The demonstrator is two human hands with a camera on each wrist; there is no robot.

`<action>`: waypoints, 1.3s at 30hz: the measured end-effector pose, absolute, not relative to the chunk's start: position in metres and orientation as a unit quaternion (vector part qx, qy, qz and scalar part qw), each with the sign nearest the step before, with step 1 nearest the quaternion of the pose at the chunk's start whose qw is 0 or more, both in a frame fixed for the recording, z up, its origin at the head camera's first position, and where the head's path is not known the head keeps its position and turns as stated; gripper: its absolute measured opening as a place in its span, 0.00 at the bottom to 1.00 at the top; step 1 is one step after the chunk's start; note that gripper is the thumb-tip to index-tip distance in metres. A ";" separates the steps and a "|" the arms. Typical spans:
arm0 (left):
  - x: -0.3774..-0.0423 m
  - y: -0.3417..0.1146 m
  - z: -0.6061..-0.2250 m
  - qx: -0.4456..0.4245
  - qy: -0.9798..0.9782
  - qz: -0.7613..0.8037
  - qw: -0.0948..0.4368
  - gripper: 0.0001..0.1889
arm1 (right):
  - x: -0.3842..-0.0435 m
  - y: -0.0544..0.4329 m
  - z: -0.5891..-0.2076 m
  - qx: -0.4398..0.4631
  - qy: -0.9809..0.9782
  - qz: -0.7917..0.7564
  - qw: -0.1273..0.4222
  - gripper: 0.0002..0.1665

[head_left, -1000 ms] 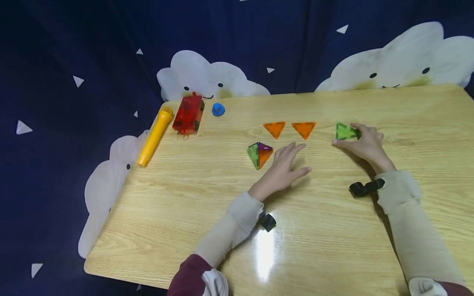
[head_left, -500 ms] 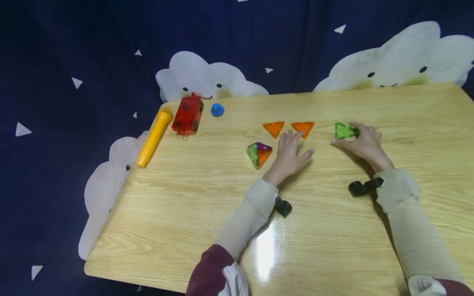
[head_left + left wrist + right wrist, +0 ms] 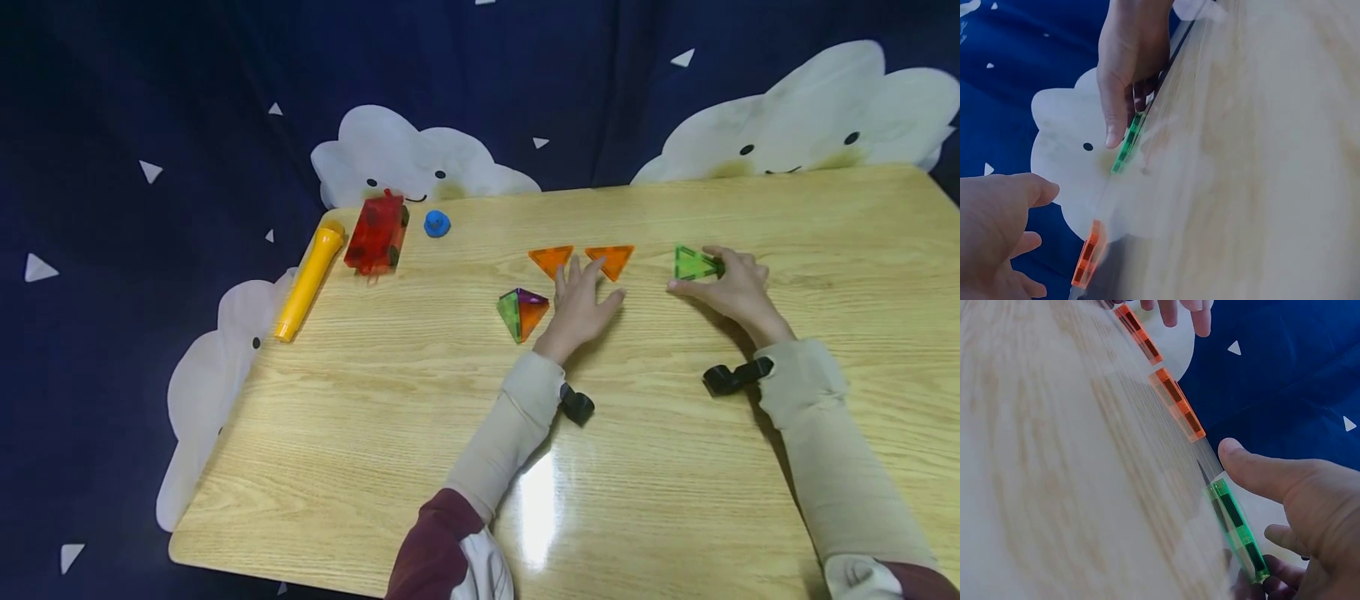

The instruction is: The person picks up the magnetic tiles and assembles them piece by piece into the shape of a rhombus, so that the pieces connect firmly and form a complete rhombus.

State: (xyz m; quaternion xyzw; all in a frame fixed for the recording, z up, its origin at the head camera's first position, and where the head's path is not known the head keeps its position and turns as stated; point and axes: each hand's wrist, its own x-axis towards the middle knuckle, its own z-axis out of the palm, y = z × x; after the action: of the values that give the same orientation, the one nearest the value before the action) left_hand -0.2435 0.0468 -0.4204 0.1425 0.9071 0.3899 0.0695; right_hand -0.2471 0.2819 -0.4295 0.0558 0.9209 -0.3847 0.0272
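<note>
My left hand (image 3: 577,312) reaches over the front of two flat orange triangular magnetic tiles, its fingers spread. Its fingertips overlap the lower points of the left orange tile (image 3: 549,257) and the right orange tile (image 3: 612,257) in the head view. To the right, my right hand (image 3: 738,287) holds a green triangular magnetic tile (image 3: 690,263) at the table surface. The thumb lies along its near side and the other fingers bend round its right tip (image 3: 1254,565). Just left of my left hand stands a small pyramid (image 3: 521,315) of green, orange and purple tiles.
At the table's back left are a red see-through toy car (image 3: 378,233), a small blue toy figure (image 3: 437,223) and a yellow toy microphone (image 3: 309,283). Behind the wooden table (image 3: 360,450) hangs a dark blue curtain (image 3: 592,83) with cloud shapes.
My left hand has moved forward from beside the pyramid to the orange tiles, shifting slightly left at the end. My right hand stays at the green tile.
</note>
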 end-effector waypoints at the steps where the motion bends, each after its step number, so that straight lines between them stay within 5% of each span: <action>1: -0.244 0.046 -0.421 0.141 0.906 0.394 0.071 0.32 | -0.247 0.282 -0.430 0.056 0.921 -0.385 0.028 0.65; 39: -0.227 0.042 -0.414 0.112 0.933 0.315 0.132 0.36 | -0.249 0.283 -0.431 0.056 0.915 -0.397 0.031 0.64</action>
State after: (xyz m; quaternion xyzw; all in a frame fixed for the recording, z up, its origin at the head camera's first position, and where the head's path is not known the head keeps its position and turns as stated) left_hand -0.2273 0.0424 -0.4138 0.1124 0.9331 0.3151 0.1321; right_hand -0.2492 0.2831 -0.4313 0.0558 0.9154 -0.3975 0.0312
